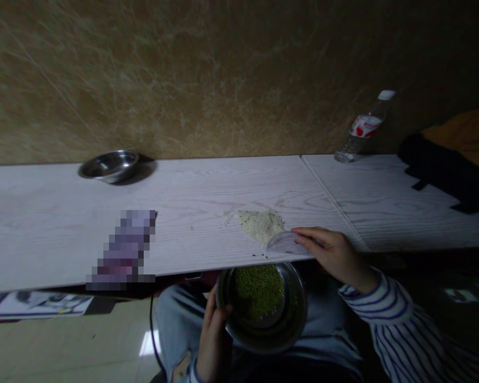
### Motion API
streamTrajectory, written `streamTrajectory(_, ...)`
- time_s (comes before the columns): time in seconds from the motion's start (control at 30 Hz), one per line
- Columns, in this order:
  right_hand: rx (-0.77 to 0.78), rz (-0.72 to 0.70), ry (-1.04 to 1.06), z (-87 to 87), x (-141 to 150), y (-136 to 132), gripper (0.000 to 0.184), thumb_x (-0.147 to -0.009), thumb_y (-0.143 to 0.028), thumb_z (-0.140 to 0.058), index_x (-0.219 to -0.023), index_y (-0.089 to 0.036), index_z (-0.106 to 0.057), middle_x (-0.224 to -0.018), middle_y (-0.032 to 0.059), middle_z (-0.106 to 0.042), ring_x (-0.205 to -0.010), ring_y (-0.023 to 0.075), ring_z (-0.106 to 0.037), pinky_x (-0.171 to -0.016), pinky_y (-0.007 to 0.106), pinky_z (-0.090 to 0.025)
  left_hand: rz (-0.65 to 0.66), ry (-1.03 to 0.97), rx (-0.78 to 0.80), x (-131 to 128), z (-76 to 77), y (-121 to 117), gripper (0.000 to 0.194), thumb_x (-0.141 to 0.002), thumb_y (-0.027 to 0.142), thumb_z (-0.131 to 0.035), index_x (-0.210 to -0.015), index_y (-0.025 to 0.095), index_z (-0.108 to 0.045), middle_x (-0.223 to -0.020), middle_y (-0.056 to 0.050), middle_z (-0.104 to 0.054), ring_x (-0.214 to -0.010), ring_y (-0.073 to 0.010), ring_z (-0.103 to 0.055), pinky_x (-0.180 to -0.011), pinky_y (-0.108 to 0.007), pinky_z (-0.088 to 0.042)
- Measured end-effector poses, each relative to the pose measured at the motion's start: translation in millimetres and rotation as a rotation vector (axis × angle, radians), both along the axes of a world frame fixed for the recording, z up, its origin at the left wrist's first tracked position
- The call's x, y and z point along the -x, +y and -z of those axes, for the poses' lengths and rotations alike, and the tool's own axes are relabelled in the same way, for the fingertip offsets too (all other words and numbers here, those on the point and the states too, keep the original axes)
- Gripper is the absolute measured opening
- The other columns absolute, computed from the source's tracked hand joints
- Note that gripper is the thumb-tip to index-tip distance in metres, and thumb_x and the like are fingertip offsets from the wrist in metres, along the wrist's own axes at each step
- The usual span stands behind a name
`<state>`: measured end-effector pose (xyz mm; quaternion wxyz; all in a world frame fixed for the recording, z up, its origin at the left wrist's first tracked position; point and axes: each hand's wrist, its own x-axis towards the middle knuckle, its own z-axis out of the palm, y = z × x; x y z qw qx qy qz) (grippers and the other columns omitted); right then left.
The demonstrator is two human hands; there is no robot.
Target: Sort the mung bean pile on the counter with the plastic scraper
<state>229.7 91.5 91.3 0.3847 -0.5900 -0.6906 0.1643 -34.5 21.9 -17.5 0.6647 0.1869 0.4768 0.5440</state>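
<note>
My left hand [216, 332] grips the left rim of a steel bowl [296, 319] held over my lap, just below the table edge. Green beans [259, 287], like mung beans, lie inside it. In the fingers of my right hand [330, 250] is a clear plastic piece with a curved edge [283, 242], low over the tabletop; whether it is a lid or a shallow dish I cannot tell. Its curved edge meets a pile of white grains [261, 224] that look like rice, mixed with dark specks. A few dark bits lie near the table's front edge.
A second steel bowl [109, 166] rests on the white table [191, 202] at the back left. A blurred-out purplish object [123, 247] lies at the front left. A plastic bottle [361, 127] stands by the wall, with dark and orange cloth [455, 159] to its right.
</note>
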Motion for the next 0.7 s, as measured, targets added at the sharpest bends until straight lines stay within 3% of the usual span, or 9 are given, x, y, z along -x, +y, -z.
streamTrajectory(0.23,-0.047,-0.061,0.014,-4.6,2.5,17.4,0.021,-0.09,-0.023,-0.064,-0.103,-0.02,-0.08,-0.1,0.0068,-0.081,-0.092,0.0216,-0.077,-0.083,0.031,-0.061,0.004,0.063,-0.042,2.4,-4.1,0.0,0.052,-0.079,0.034,-0.067,-0.129,0.025,-0.067,-0.137,-0.01,-0.065,-0.14,-0.0374,-0.045,-0.114,-0.056,-0.038)
streamTrajectory(0.47,-0.046,-0.127,-0.022,1.0,4.5,12.1,0.021,-0.091,-0.022,-0.064,-0.103,-0.021,-0.08,-0.093,0.006,-0.081,-0.083,0.0198,-0.076,-0.074,0.03,-0.06,0.01,0.007,-0.007,0.5,-3.6,2.9,0.052,-0.077,0.033,-0.069,-0.129,0.026,-0.067,-0.135,-0.008,-0.066,-0.139,-0.0365,-0.046,-0.12,-0.057,-0.026)
streamTrajectory(0.7,-0.084,-0.104,-0.022,4.5,19.9,33.8,0.022,-0.092,-0.023,-0.062,-0.104,-0.019,-0.079,-0.095,0.0075,-0.081,-0.085,0.0207,-0.076,-0.076,0.032,-0.061,0.011,0.005,-0.01,-0.3,-1.3,1.6,0.052,-0.077,0.034,-0.069,-0.128,0.027,-0.067,-0.138,-0.007,-0.065,-0.143,-0.0349,-0.042,-0.121,-0.053,-0.024)
